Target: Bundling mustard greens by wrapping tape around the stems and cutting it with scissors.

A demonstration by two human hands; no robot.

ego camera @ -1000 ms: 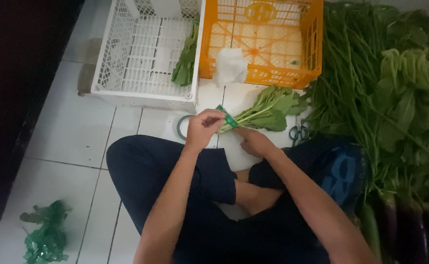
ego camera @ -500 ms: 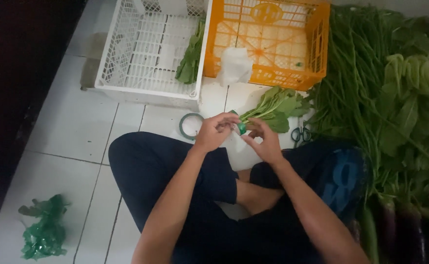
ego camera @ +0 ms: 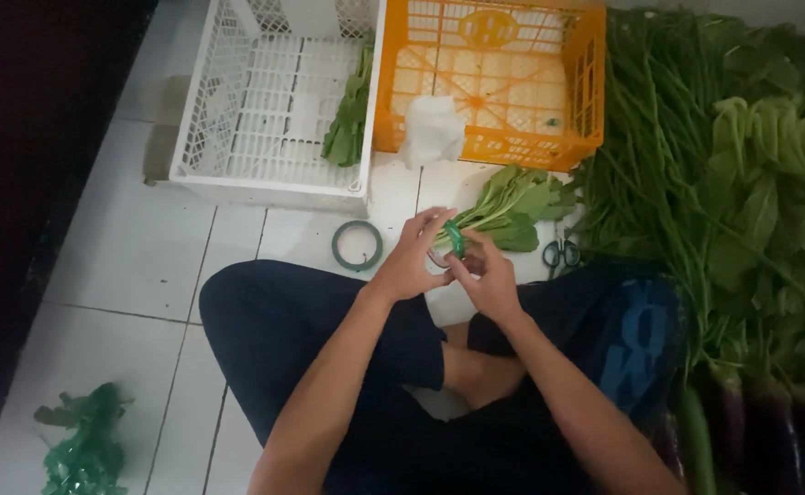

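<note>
green tape at the stem end, leaves pointing away to the right

we have a small bunch of leafy greens [ego camera: 511, 213] held low over the white tiled floor [ego camera: 127, 266], just in front of our crossed legs. its long axis runs from the stem end between our hands out and up to the right, where the leaves fan toward the orange crate [ego camera: 586, 92]. a band of green tape [ego camera: 456, 236] sits around the stems, right at our fingertips.

our left hand [ego camera: 414, 257] curls around the stem end from the left, fingers bent and pinching at the tape. our right hand [ego camera: 487, 280] closes in from below and slightly right, fingers clenched on the stems just under the band. both hands touch the bunch, and the left thumb is the nearest to the tape.

just left of the hands, a roll of green tape [ego camera: 358, 246] lies flat on the floor. a pair of scissors [ego camera: 560, 254] lies to the right, beside the leaves. beyond stand a white crate [ego camera: 237, 174] with one bunch of greens [ego camera: 349, 119] inside, and the orange one with a white plastic bag [ego camera: 432, 130] at its front. a large heap of vegetables [ego camera: 723, 165] fills the right side, and a crumpled green mesh [ego camera: 82, 449] lies at the lower left.
</note>
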